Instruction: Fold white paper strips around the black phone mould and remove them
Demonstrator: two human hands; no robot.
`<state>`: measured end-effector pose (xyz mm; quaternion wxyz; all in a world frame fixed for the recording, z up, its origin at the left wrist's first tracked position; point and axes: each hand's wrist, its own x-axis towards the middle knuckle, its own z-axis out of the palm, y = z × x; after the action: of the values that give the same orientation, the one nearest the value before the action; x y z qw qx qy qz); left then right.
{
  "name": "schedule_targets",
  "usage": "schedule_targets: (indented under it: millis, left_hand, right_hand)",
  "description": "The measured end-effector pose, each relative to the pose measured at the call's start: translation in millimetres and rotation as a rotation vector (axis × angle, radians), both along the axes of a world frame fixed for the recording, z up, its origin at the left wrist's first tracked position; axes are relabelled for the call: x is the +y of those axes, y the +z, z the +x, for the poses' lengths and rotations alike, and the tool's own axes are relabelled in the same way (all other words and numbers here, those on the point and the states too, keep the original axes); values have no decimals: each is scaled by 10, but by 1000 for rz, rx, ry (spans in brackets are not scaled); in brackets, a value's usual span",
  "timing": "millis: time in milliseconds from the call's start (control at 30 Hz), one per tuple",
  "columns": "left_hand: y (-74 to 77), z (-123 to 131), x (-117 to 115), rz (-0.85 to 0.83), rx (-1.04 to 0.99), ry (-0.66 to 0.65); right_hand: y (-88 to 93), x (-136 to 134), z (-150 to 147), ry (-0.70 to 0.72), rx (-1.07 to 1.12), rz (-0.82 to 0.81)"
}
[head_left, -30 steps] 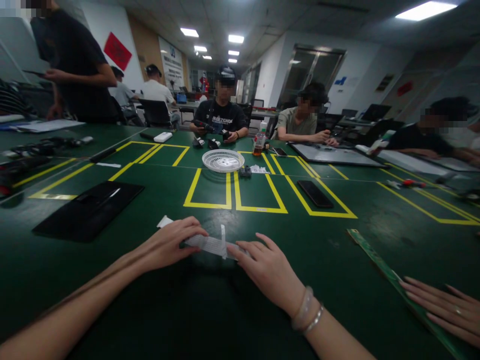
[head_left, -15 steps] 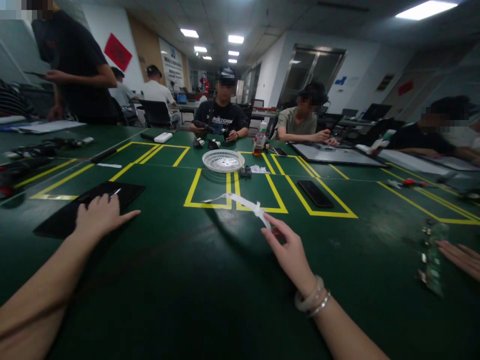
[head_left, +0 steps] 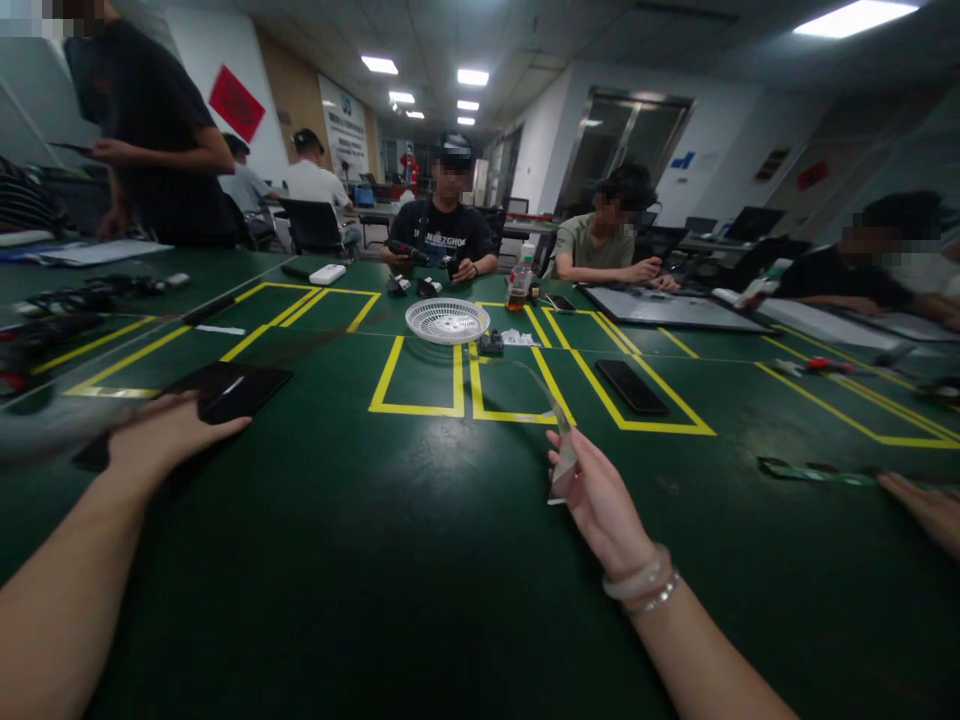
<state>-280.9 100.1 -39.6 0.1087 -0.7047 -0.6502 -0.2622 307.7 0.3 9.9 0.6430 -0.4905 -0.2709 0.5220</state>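
My right hand (head_left: 596,495) is raised over the middle of the green table (head_left: 420,560), fingers pinched on a thin pale strip (head_left: 559,425) that is smeared by motion and curves up and away. My left hand (head_left: 169,435) lies at the near edge of a flat black panel (head_left: 225,388) on the left, palm down; its fingers are blurred. Two bracelets circle my right wrist.
A white fan grille (head_left: 447,320) sits beyond the yellow taped boxes. A black phone (head_left: 630,386) lies to the right. Another person's hand (head_left: 926,505) holds a green circuit strip (head_left: 817,473) at the right edge. Several people sit at the far side.
My left hand left the strip and moved out to the black panel. My right hand lifted the strip off the table and swung it upright. The other person's green strip turned flat.
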Motion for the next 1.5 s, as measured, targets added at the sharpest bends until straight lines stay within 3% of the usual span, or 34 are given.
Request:
schedule_targets:
  millis: [100, 167, 300, 400, 533, 633, 767, 900, 1033, 1200, 1333, 1500]
  left_hand:
    - [53, 172, 25, 48, 11, -28]
    - [168, 419, 21, -4, 16, -79]
    - [523, 1190, -162, -164, 12, -196]
    - [717, 1828, -425, -247, 106, -427]
    - [729, 2470, -744, -318, 119, -679]
    - [650, 2730, -874, -374, 111, -791]
    - [555, 2837, -907, -415, 132, -835]
    - [470, 2805, -866, -387, 155, -870]
    - [440, 2782, -906, -201, 200, -989]
    - [503, 2828, -1128, 96, 268, -1140]
    - [537, 2868, -1173, 70, 333, -1083]
    - [502, 2881, -1044, -100, 283, -842]
  right_hand:
    - [1, -5, 0, 61, 113, -46]
    - [9, -4, -8, 74, 173, -57]
    - [43, 4, -19, 86, 226, -62]
    - [64, 5, -17, 97, 245, -60]
    - [68, 4, -17, 118, 204, -16]
    - [61, -11, -38, 121, 91, 48]
    - [54, -65, -94, 167, -110, 134]
    - [55, -122, -138, 326, -462, 277]
    - [60, -169, -160, 520, -919, 457]
    - [78, -270, -205, 737, -1488, 550]
    - [127, -347, -254, 720, -1687, 573]
    - [169, -379, -278, 669, -1788, 602]
